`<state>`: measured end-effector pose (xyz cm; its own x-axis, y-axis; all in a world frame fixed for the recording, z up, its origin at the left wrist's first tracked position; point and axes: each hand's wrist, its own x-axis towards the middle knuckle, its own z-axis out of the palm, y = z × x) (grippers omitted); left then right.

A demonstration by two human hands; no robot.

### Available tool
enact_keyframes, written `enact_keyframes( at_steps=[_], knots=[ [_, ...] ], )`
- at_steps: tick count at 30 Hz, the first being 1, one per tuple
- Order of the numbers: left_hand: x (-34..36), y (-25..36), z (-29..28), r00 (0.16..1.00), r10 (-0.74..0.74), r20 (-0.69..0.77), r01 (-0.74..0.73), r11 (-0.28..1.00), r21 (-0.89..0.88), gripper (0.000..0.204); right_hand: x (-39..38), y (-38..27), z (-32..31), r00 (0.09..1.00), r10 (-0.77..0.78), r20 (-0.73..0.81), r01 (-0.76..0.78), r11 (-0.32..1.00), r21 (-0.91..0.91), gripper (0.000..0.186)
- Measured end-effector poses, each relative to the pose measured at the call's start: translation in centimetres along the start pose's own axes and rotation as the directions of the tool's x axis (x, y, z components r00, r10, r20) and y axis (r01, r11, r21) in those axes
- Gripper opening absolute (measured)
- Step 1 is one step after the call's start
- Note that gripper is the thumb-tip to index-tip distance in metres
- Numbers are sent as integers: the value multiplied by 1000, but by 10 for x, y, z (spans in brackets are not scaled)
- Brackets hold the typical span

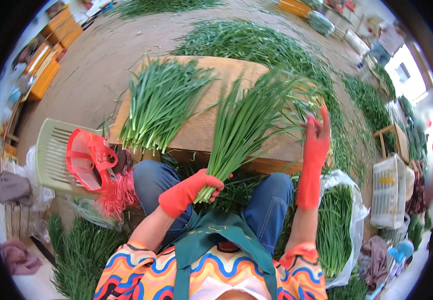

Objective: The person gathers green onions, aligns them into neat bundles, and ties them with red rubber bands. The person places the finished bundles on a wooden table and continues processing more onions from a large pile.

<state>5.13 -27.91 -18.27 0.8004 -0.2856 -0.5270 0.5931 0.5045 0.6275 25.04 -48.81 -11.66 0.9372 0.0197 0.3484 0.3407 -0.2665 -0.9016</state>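
My left hand (190, 191), in a red rubber glove, is closed round the pale stem ends of a bunch of garlic chives (241, 122). The green leaves fan out away from me over the wooden table (204, 131). My right hand (317, 145), gloved the same way, is raised at the table's right edge, near the leaf tips. Its fingers look apart, and I see nothing held in them. A loose stack of garlic chives (164, 102) lies on the left half of the table, stem ends toward me.
At my left, a pale green plastic chair (56, 155) carries red plastic bags (84, 162) and red strips (119, 195). Chives fill a clear plastic bag (360, 215) at my right. A large leaf heap (246, 42) lies beyond the table. A white crate (387, 192) stands farther right.
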Motion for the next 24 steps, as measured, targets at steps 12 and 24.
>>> enact_keyframes(
  at_steps=[12, 24],
  knots=[
    [-45, 120, -7, 958, 283, -45, -267, 939, 216, 25, -124, 20, 143, 644, -214, 735, 454, 880, -141, 53],
    [-65, 179, -123, 917, 298, -266, -260, 951, 169, 18, -181, 52, 96, 235, 451, 861, 154, 858, -491, 40]
  ],
)
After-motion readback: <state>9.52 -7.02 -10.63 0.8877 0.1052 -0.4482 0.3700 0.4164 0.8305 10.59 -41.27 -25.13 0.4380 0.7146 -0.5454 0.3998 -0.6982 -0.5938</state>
